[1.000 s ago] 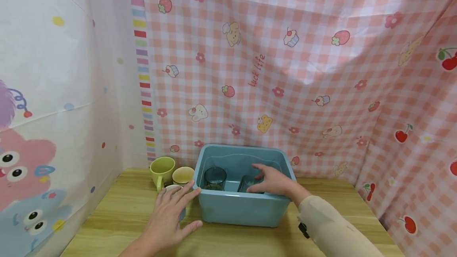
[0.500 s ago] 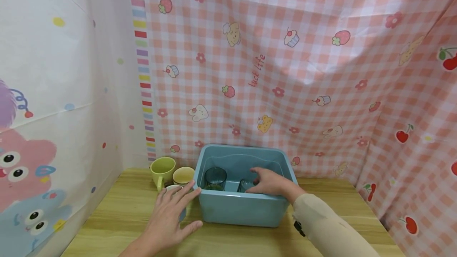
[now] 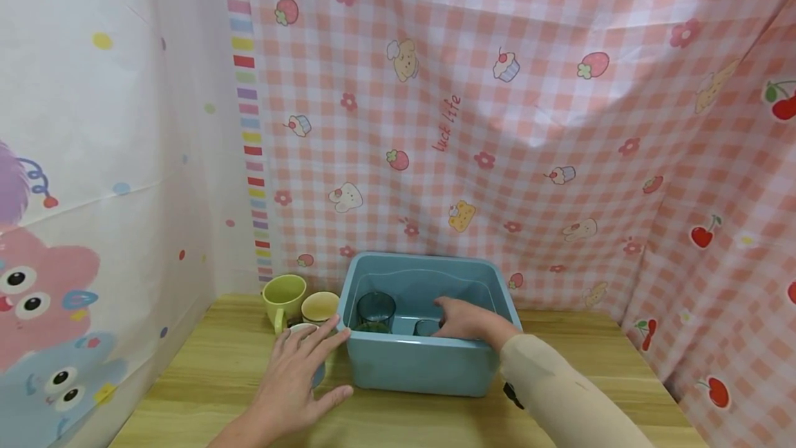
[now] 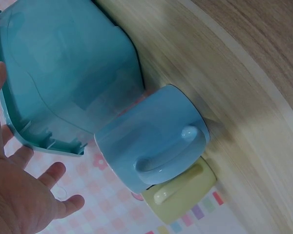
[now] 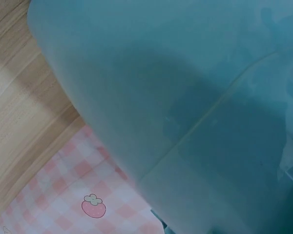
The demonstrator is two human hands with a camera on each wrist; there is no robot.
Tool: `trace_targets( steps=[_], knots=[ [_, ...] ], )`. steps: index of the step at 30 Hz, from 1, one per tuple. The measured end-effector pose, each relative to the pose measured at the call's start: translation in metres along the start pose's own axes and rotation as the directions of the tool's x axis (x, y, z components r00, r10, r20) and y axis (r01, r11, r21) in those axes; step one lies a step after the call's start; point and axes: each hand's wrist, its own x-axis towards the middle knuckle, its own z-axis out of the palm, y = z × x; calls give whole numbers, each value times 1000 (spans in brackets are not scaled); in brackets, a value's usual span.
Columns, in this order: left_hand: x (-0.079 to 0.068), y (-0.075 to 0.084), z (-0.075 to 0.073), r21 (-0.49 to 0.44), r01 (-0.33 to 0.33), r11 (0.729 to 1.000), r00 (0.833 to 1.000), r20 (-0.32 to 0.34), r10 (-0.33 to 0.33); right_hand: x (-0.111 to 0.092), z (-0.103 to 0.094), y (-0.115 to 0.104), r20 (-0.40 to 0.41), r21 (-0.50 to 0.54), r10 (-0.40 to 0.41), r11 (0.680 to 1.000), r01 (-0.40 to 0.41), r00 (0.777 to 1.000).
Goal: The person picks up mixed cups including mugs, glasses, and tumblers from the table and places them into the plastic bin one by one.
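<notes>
My right hand (image 3: 469, 319) reaches over the near right rim into the blue plastic bin (image 3: 423, 365). It holds a dark, see-through glass (image 3: 425, 328) low inside, with most fingertips hidden behind the hand and the wall. Another dark glass (image 3: 376, 308) stands at the bin's left, with something greenish (image 3: 375, 328) in front of it. My left hand (image 3: 298, 372) is spread, its fingertips at the bin's left rim. Under it, partly covered, is a blue mug (image 4: 151, 139), upright beside the bin.
A yellow-green mug (image 3: 283, 298) and a pale yellow cup (image 3: 320, 307) stand left of the bin on the wooden table (image 3: 205, 379). A pink checked cloth (image 3: 460, 123) hangs right behind the bin, and a white printed cloth (image 3: 124, 157) hangs at the left.
My right hand has sunk deeper into the bin and slightly left, and the glass with it sits lower behind the front wall. My left hand has stayed in place.
</notes>
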Motion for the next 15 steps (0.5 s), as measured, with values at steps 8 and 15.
trace_targets(
  steps=[8,15],
  knots=[
    [0,0,0,-2,3,1000,1000,3,-3,8,5,0,12,-35,16,999,-16,1000],
    [0,0,1,-2,3,1000,1000,2,-3,10,6,-3,28,-43,28,999,-27,999]
  ],
)
